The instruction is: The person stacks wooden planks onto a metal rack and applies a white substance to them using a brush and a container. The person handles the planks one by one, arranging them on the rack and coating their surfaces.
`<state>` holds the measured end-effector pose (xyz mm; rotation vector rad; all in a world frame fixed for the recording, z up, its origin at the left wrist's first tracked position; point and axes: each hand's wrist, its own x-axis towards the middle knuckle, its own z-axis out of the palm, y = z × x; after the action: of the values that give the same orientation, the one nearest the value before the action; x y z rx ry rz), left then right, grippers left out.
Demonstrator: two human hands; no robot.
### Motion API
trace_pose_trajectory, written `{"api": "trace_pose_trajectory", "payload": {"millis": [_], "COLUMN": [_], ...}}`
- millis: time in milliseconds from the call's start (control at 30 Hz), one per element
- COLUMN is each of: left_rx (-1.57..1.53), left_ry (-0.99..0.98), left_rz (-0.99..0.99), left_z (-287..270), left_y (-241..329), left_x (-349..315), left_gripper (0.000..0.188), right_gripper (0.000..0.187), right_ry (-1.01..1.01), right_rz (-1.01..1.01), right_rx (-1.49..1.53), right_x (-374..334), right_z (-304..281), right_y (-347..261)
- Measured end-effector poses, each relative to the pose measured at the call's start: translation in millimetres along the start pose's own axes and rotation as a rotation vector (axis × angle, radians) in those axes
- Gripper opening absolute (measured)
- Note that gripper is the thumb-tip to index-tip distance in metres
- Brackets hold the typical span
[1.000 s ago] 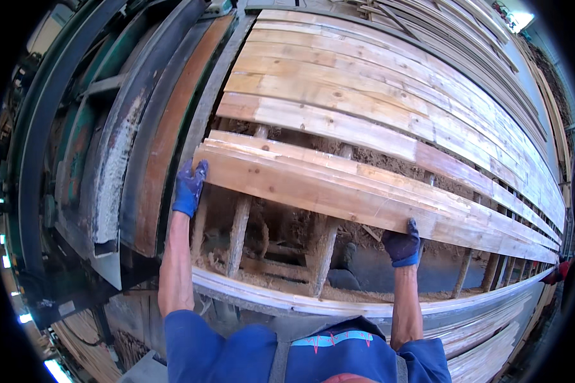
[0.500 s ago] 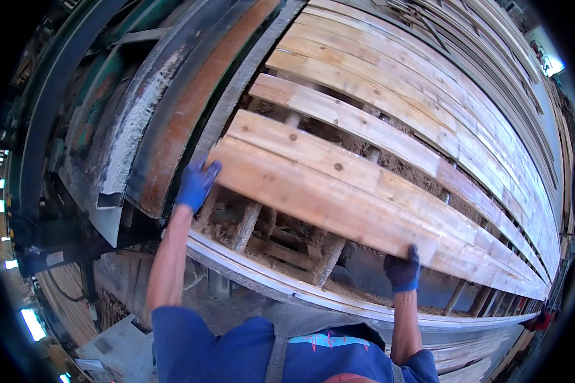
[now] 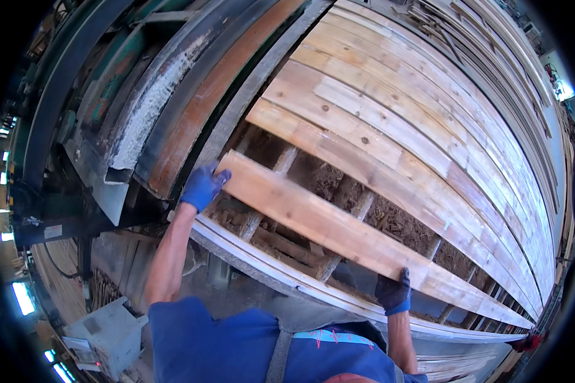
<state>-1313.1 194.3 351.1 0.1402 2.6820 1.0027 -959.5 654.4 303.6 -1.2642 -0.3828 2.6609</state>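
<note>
A long pale wooden board (image 3: 326, 214) lies slantwise across the crossbars, the nearest of many. My left hand (image 3: 203, 185), in a blue glove, grips its left end, with the fingers closed round the corner. Farther right, my right hand (image 3: 395, 292), in a darker glove, holds the board's near edge; the thumb shows on top and the fingers are partly hidden beneath. A wide gap parts this board from a layer of boards (image 3: 390, 150) lying close together beyond it.
Through the gap show crossbars (image 3: 363, 205) and heaped wood shavings (image 3: 322, 177). A pale rail (image 3: 268, 273) runs along my side. Rusty machine beams (image 3: 195, 105) stand left. At the board's far right end is another person's red-gloved hand (image 3: 525, 343). Thin strips (image 3: 485, 57) lie beyond the layer.
The nearest board, which lay against its neighbour, is now apart from it, nearer me. The boards beyond sit closer together, their gaps mostly closed. Both hands have stayed on the board.
</note>
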Motion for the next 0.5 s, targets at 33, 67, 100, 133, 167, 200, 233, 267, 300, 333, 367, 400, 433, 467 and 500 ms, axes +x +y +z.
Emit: {"api": "trace_pose_trajectory", "payload": {"millis": [33,67,100,133,167,200,233,267,300,333,367,400,433,467,500], "left_rx": [0.058,0.088,0.196,0.178,0.124,0.156,0.187,0.207,0.226,0.238,0.269,0.283,0.307,0.324,0.344], "left_ry": [0.027,0.068,0.066,0.105,0.194,0.136,0.164,0.228,0.211,0.223,0.202,0.216,0.200,0.169,0.165], "left_rz": [-0.006,0.035,-0.030,0.020,0.119,0.061,0.054,0.096,0.082,0.085,0.041,0.090,0.085,0.081,0.072], "left_z": [5.7,10.5,15.3,18.7,23.9,24.1,26.9,29.4,30.2,29.1,25.4,21.1,15.6,8.6,-2.3], "left_y": [-0.3,1.5,4.3,6.7,9.9,13.0,17.1,20.3,24.4,27.4,30.3,33.7,36.2,37.9,37.7], "left_x": [5.7,18.6,33.4,48.0,61.5,77.3,87.3,90.8,91.7,87.2,79.9,71.1,60.2,48.6,38.0], "left_gripper": [0.039,0.038,0.038,0.039,0.039,0.042,0.043,0.044,0.045,0.046,0.046,0.046,0.047,0.047,0.046], "right_gripper": [0.058,0.058,0.059,0.054,0.046,0.044,0.045,0.046,0.047,0.047,0.048,0.049,0.050,0.056,0.062], "right_ry": [0.036,0.137,0.015,0.017,-0.099,-0.137,-0.105,-0.086,-0.090,-0.091,-0.023,-0.049,-0.007,-0.088,-0.035], "right_rz": [-0.006,-0.053,-0.094,-0.148,-0.141,-0.065,-0.041,-0.032,0.001,0.040,0.032,0.031,-0.019,0.076,0.239], "right_rx": [-0.019,-0.049,-0.144,-0.097,-0.131,-0.180,-0.147,-0.149,-0.192,-0.237,-0.299,-0.270,-0.268,-0.391,-0.513], "right_x": [6.4,16.6,28.6,44.1,62.2,73.2,80.6,88.1,89.9,87.2,79.2,69.2,58.3,39.4,18.9], "right_z": [1.1,3.5,6.1,9.3,15.0,17.9,18.6,20.5,21.0,21.8,22.3,23.7,25.1,27.1,31.0], "right_y": [-5.2,-13.1,-19.2,-25.3,-36.8,-47.6,-52.8,-57.4,-59.3,-61.0,-61.1,-59.4,-53.7,-56.2,-58.9]}}
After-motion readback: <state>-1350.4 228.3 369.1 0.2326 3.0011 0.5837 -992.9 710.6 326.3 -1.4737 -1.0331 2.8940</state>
